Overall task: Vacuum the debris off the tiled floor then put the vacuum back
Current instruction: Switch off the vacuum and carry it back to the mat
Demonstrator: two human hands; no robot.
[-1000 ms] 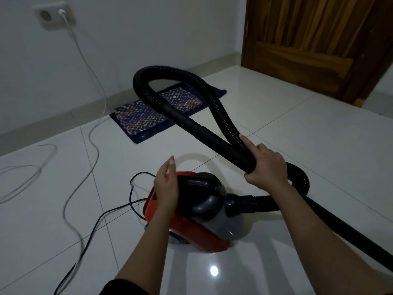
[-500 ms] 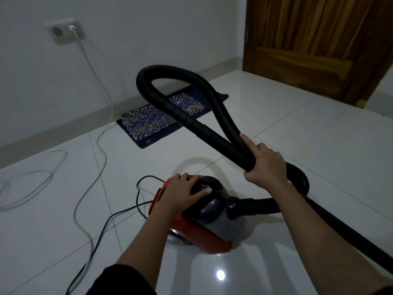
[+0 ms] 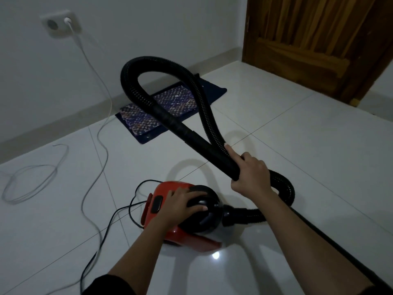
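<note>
Head view: the vacuum (image 3: 170, 188), a red and black canister, is sitting on the tiled floor (image 3: 308, 150) low in the middle of the scene, directly under the left hand (image 3: 180, 202). The left hand is grasping the black handle on top of the canister, fingers curled over it and thumb lying along its near side. The right hand (image 3: 249, 175) is gripping the rigid black tube (image 3: 191, 136) above and to the right of the canister, apart from it, with the index finger stretched along the tube. The ribbed hose (image 3: 161, 66) is leaving the right end of the canister, curving round behind the right wrist, rising in a tall loop and meeting the upper end of the tube. The lower part of the tube is running beneath the right forearm toward the lower right corner. A black power cord (image 3: 110, 222) is trailing from the left side of the canister and looping toward the bottom edge. A white cable (image 3: 102, 128) is hanging from the wall socket (image 3: 59, 22) and snaking across the tiles just left of the black cord; a thin white coil (image 3: 32, 184) is lying at the far left. A blue patterned mat (image 3: 176, 99) is lying near the baseboard, behind the hose loop. A wooden door (image 3: 319, 39) is bounding the upper right. Bare tile is spreading to the right of the vacuum as far as the door, while cords are occupying the floor on its left.
</note>
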